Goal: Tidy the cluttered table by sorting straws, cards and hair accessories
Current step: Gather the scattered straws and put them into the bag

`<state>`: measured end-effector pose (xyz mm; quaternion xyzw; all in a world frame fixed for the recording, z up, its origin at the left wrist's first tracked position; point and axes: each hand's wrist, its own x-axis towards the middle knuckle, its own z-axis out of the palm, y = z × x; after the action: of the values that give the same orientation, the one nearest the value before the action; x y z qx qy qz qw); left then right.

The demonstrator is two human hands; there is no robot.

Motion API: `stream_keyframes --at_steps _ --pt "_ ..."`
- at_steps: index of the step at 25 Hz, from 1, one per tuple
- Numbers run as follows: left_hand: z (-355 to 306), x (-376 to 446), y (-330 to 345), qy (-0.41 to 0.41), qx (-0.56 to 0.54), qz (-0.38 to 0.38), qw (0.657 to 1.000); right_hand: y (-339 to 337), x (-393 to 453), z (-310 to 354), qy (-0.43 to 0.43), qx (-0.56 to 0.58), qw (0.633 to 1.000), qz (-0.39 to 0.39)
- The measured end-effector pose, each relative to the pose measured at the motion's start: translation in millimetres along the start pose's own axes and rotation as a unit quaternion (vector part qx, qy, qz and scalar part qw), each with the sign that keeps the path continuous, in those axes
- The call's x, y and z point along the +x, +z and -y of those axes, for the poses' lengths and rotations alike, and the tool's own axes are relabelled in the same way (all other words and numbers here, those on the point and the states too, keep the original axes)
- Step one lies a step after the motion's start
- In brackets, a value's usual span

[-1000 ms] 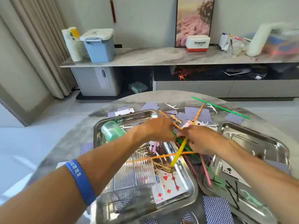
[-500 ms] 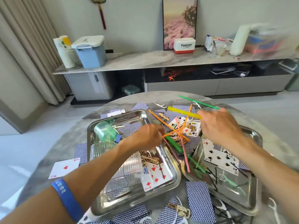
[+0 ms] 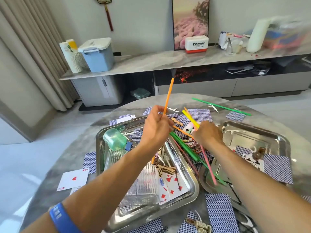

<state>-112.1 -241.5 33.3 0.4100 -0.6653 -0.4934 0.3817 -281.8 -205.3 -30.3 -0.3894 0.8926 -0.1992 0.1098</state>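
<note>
Left hand pinches an orange straw pointing up toward 12 o'clock. Right hand grips the yellow straw in the straw pile at table centre. Risk: yanking tangled straws could flick cards off the table.

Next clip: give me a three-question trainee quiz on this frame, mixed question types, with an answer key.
1. True or false: the left hand holds an orange straw that points upward.
2. Which lies alone near the table's far edge? A) long green straw B) green cup C) four of hearts card
3. Fill in: the right hand grips several ____.

Key
1. True.
2. A. The cup lies in the left steel tray; the card lies on the table's near left.
3. Straws, among them a yellow straw and a pink straw.
</note>
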Motion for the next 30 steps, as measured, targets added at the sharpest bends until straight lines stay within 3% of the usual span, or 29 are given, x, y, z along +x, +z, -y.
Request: stream_keyframes --at_steps 4,8,10,14,20,25,30 --pt "-6.7 -3.7 -3.8 0.07 -0.129 -0.08 0.986 -31.8 -6.2 -3.8 -0.012 -0.019 0.999 -0.027" --pt "-15.9 -12.6 3.2 0.008 -0.19 -0.12 0.974 -27.5 -29.8 -13.9 -0.042 -0.06 0.993 0.097" --pt "-19.4 -18.2 0.3 -0.01 -0.201 -0.121 0.972 -17.9 -37.9 -15.6 -0.064 -0.054 0.987 0.134" --pt "-18.8 -22.1 -11.3 -0.023 -0.206 -0.112 0.972 -14.4 -45.0 -11.4 -0.078 -0.079 0.988 0.104" --pt "-6.4 -27.8 -14.7 -0.047 -0.201 -0.093 0.974 -30.3 -52.4 -4.4 -0.052 -0.089 0.988 0.119" --pt "3.0 -36.6 -12.7 -0.06 -0.209 -0.085 0.972 -25.9 -70.7 5.3 -0.114 -0.11 0.967 0.198" --pt "3.4 -37.8 -20.6 -0.052 -0.203 -0.071 0.975 -13.3 -74.2 11.9 -0.101 -0.141 0.962 0.209"
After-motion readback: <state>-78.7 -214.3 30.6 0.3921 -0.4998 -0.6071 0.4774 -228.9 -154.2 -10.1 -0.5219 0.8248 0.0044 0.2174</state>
